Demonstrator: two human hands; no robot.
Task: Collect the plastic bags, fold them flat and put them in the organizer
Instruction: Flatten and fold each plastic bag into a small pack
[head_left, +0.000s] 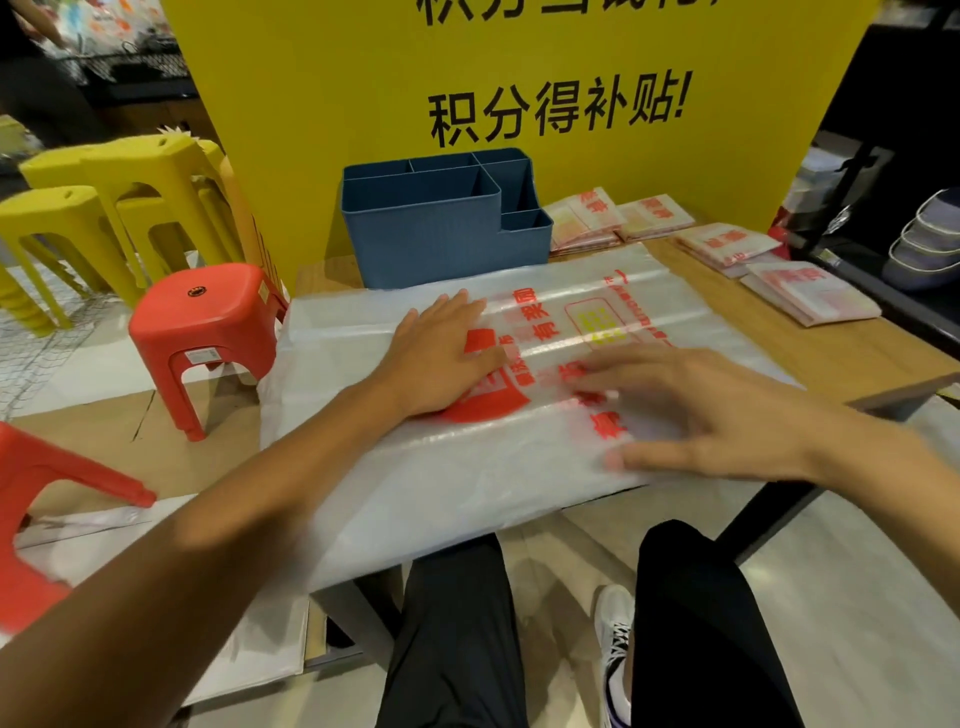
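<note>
We're pressing the plastic bag (467, 467) flat on the bench (841, 353), left hand (441, 358) and right hand (691, 410) both spread open on it. Its near edge is hanging off at 6 o'clock; organizer (447, 228) is sitting at 12.

Shop: big yellow promo sign (519, 104), stacked plastic stools (130, 208) for sale, bowls (930, 244) on shelf.

Left hand (441, 353) and right hand (696, 410) press flat on the plastic bag (467, 467) before the blue organizer (441, 223).
</note>
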